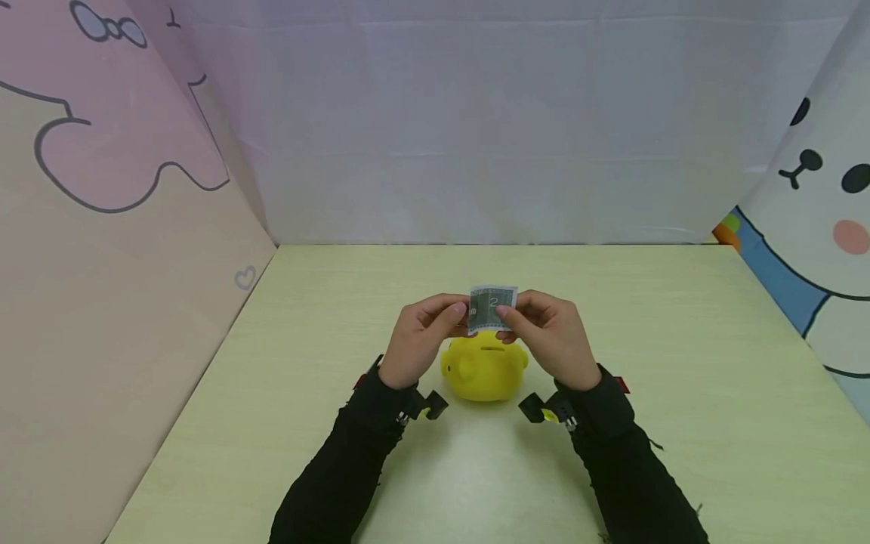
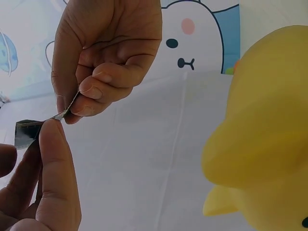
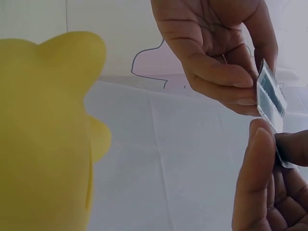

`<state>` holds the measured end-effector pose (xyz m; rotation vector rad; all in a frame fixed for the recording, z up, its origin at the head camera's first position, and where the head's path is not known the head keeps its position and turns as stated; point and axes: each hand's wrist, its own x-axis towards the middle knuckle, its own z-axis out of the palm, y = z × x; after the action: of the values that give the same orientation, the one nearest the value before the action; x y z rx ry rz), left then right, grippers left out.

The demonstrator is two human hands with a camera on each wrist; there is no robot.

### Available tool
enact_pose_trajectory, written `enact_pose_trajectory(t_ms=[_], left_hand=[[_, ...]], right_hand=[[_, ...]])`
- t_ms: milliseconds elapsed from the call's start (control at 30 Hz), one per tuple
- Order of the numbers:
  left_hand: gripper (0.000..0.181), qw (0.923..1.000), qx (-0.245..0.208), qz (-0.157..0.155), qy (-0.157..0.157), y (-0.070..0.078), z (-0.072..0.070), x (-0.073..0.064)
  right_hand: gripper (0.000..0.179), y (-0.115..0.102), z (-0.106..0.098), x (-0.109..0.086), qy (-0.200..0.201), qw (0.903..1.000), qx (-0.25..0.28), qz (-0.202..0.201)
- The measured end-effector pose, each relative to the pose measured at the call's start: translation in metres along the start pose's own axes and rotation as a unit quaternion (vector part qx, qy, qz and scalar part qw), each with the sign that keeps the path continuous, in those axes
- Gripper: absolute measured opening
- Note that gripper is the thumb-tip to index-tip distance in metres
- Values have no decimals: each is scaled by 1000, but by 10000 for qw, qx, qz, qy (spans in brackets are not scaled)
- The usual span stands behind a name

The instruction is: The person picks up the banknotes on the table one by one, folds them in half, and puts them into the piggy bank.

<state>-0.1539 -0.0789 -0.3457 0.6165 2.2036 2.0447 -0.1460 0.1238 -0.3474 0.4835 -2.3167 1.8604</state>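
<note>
A small folded green banknote (image 1: 492, 307) with a "2" on it is held up above the yellow piggy bank (image 1: 484, 370). My left hand (image 1: 430, 332) pinches the note's left edge between thumb and fingers. At the other side, my right hand (image 1: 553, 336) grips it, thumb across its face. The left wrist view shows the note (image 2: 29, 132) bent, with a fold standing out. The piggy bank stands on the table below the hands, a dark slot in its top; its rounded side fills the left of the right wrist view.
A pale yellow-green table (image 1: 326, 302) lies beneath the arms. White sheeting (image 1: 476, 128) hangs along its back edge. Cartoon-printed panels stand at the left (image 1: 122, 264) and right (image 1: 816, 227). Both forearms wear black sleeves with small wrist cameras.
</note>
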Motion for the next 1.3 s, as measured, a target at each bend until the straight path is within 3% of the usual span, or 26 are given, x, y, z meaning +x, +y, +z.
enact_pose_trajectory(t_ms=[633, 967, 1300], left_hand=[[26, 9994, -297, 88, -151, 0, 2, -1], [30, 9994, -174, 9, -305, -3, 2, -2], [25, 9994, -123, -45, -315, -4, 4, -2]], right_hand=[[13, 0, 2, -2, -67, 9999, 111, -52], [13, -1, 4, -3, -182, 9995, 229, -100], [11, 0, 6, -2, -250, 9996, -10, 95]])
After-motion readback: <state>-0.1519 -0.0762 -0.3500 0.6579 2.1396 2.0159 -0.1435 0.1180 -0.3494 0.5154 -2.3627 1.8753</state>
